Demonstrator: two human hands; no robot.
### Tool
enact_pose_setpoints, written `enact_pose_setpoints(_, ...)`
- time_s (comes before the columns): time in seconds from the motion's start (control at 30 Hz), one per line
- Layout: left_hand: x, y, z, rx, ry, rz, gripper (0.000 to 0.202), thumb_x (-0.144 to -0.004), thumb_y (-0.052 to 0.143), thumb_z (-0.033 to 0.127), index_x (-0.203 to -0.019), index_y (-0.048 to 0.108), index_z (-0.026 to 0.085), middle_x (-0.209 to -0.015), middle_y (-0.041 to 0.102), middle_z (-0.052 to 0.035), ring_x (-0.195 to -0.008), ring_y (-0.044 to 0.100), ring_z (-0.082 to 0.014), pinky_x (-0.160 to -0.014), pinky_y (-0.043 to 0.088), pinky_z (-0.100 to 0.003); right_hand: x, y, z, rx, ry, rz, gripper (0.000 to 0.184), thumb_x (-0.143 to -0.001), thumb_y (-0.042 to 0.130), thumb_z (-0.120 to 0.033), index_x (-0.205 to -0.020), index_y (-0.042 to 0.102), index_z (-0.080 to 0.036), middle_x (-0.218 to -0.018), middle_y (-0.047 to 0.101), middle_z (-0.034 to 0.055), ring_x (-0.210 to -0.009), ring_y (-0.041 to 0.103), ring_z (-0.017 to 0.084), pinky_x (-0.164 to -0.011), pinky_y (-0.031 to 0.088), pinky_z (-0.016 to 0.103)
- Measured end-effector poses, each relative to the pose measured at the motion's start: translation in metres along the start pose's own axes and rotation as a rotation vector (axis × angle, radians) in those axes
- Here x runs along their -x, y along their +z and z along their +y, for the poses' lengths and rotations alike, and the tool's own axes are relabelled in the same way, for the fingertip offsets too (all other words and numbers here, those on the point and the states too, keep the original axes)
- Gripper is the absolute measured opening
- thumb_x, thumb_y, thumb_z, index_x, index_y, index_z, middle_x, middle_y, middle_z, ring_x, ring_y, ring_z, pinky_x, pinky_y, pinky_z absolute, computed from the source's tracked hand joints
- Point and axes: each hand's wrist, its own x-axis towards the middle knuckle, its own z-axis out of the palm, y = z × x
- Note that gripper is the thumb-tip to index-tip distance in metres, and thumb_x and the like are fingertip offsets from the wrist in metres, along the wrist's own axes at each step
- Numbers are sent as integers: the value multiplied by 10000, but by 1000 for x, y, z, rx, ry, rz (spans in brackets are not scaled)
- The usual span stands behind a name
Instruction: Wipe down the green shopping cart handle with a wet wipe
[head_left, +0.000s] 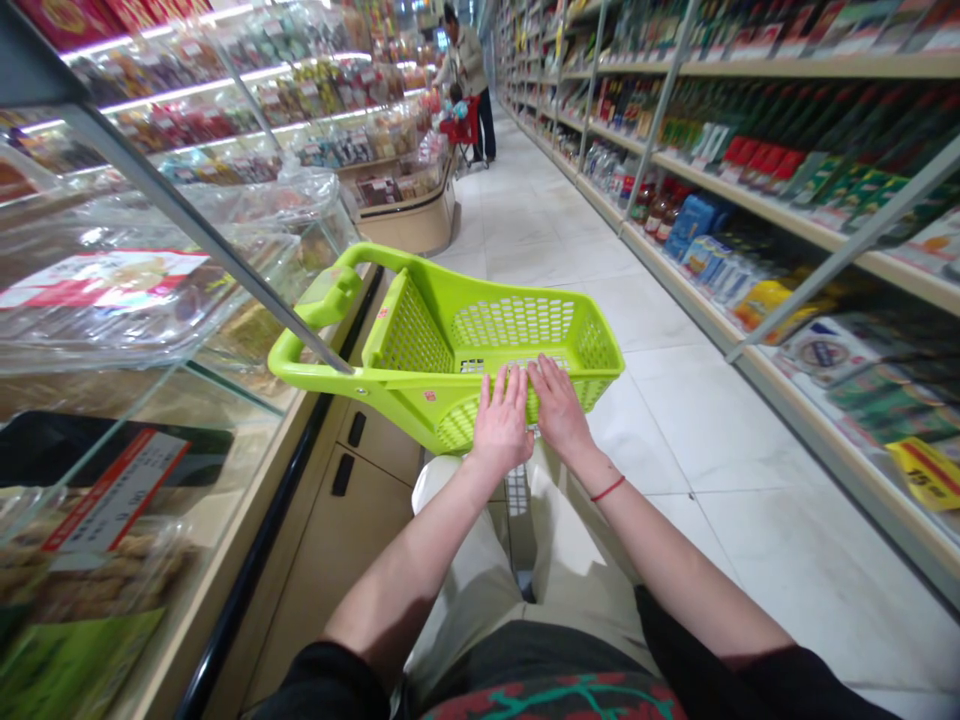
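Observation:
A lime-green plastic shopping cart (480,373) stands sideways in front of my legs. Its basket has perforated walls, and nothing shows inside. My left hand (504,418) lies over the near rim with the fingers stretched out. Close beside it on the same rim is my right hand (561,405), also with fingers extended and a thin red cord at the wrist. Neither hand is wrapped round anything visible. The cart's handle (326,298) points left, toward the display counter.
A glass-sided counter (247,400) with packaged food runs along my left. Shelves (750,205) of bottles and boxes line the right, behind slanting metal bars. Pale floor tiles (660,420) lead up the aisle, where a person (469,75) stands by a red cart (461,125).

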Motion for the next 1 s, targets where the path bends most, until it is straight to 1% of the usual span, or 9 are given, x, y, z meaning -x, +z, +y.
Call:
enact_pose_setpoints(0.13,0,1,0,3,-1,5,968,-794,554,399,-1558,79,40,-1656,131,-133,-1538,20,-298,-1248,-32,-507,10,-16,30,52,22,-6,678,-825,314,16,-1470,439,-146,-1550,402,155,-1483,275,218,-1196,282,507)
enact_pose_setpoints(0.27,0,-2,0,32,0,-16,973,-789,566,387,-1557,84,35,-1656,128,-133,-1538,31,-301,-1252,-21,-500,23,-31,70,114,194,91,683,-812,333,8,-1471,431,-143,-1545,406,166,-1475,293,242,-1183,286,546)
enact_pose_setpoints(0.33,-1,-4,1,44,-2,-29,975,-784,571,379,-1557,88,34,-1656,128,-132,-1537,37,-302,-1253,-22,-499,26,-32,79,116,272,138,702,-799,336,4,-1481,411,-143,-1552,394,164,-1471,299,250,-1178,283,564)
enact_pose_setpoints(0.4,-1,-5,1,47,-5,-33,974,-785,570,381,-1557,88,32,-1655,129,-133,-1538,33,-301,-1252,-23,-501,25,-27,77,104,310,166,724,-791,340,1,-1500,379,-138,-1568,367,165,-1477,284,261,-1177,279,574)
enact_pose_setpoints(0.47,-1,-5,2,42,-10,-25,975,-790,565,388,-1557,81,32,-1654,129,-136,-1538,25,-301,-1251,-25,-506,20,-18,63,90,286,155,730,-791,349,-1,-1511,358,-120,-1579,342,173,-1487,257,268,-1183,276,564)
enact_pose_setpoints(0.63,-1,-1,1,19,-2,-5,980,-793,571,406,-1556,82,33,-1654,130,-148,-1538,17,-308,-1248,-41,-506,5,-1,22,45,43,40,680,-822,337,-3,-1486,408,-133,-1556,388,161,-1489,258,239,-1196,277,518)
enact_pose_setpoints(0.73,0,2,-1,21,0,11,965,-799,559,404,-1558,81,46,-1653,143,-144,-1538,17,-303,-1246,-48,-506,4,-6,23,64,-33,33,655,-836,322,3,-1463,437,-146,-1525,434,165,-1463,319,241,-1185,288,534)
enact_pose_setpoints(0.87,0,3,-2,44,9,10,976,-793,569,385,-1558,70,43,-1654,142,-138,-1537,10,-306,-1247,-45,-504,10,-25,61,128,-7,55,623,-824,342,12,-1407,491,-148,-1457,508,177,-1401,415,247,-1175,292,552)
enact_pose_setpoints(1.0,-1,1,-2,55,12,-17,997,-778,593,374,-1557,69,39,-1655,134,-143,-1537,14,-310,-1249,-49,-499,15,-43,106,181,68,113,567,-777,351,12,-1274,576,-141,-1293,626,151,-1293,516,251,-1153,309,577)
